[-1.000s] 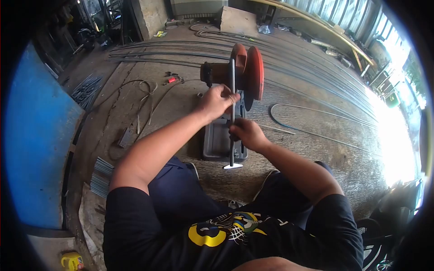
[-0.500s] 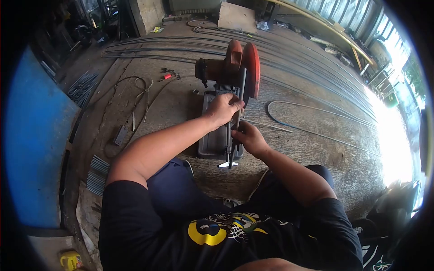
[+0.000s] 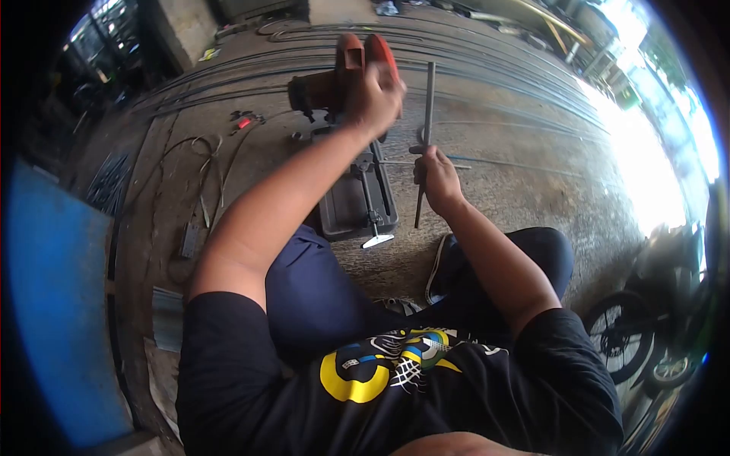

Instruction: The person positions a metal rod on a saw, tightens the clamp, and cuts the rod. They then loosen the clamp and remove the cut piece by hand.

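My right hand (image 3: pixel 439 178) is closed around a grey metal bar (image 3: pixel 430 99), held nearly upright to the right of the cut-off saw. A short dark piece juts left from the bar by my thumb. My left hand (image 3: pixel 378 105), blurred, is raised to the saw's head and overlaps its red blade guard (image 3: pixel 379 52); whether its fingers grip the saw I cannot tell. The saw's dark base (image 3: pixel 357 226) rests on the floor before me. On it lies a clamp screw (image 3: pixel 369 194) with a pale metal handle (image 3: pixel 377 242) at the near end.
Long metal rods (image 3: pixel 251 67) stretch across the floor behind the saw. A cable (image 3: pixel 204 171) and a small red object (image 3: pixel 244 122) lie to the left. A blue panel (image 3: pixel 53 304) stands at far left, a motorbike wheel (image 3: pixel 620 334) at right.
My left hand has left the bar and risen to the saw's head. My right hand has carried the bar off the saw to the right. The view has shifted.
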A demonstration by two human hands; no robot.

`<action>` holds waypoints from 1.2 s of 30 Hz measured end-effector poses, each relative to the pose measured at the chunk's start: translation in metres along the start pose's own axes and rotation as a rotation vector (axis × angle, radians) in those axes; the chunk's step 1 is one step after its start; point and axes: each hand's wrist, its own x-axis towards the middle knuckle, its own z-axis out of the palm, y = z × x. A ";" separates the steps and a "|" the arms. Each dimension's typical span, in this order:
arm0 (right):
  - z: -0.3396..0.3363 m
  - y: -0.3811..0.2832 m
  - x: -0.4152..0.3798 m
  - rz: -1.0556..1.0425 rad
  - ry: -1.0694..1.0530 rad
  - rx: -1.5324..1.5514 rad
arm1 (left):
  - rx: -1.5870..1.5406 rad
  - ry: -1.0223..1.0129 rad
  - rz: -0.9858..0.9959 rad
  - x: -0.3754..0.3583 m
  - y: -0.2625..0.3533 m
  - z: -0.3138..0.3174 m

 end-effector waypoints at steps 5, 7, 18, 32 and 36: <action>-0.052 0.069 0.025 0.191 0.177 -0.026 | 0.315 0.484 0.213 0.090 -0.003 -0.037; -0.076 0.115 0.038 0.252 0.186 0.032 | 0.444 0.567 0.207 0.116 -0.027 -0.046; -0.095 0.223 0.032 0.692 -0.169 0.509 | -0.359 -0.031 -0.660 0.112 -0.071 -0.053; -0.081 0.214 0.045 0.866 -0.345 0.650 | -0.220 -0.052 -0.849 0.090 -0.053 -0.047; -0.084 0.220 0.046 0.869 -0.319 0.648 | -0.121 -0.105 -0.768 0.093 -0.056 -0.051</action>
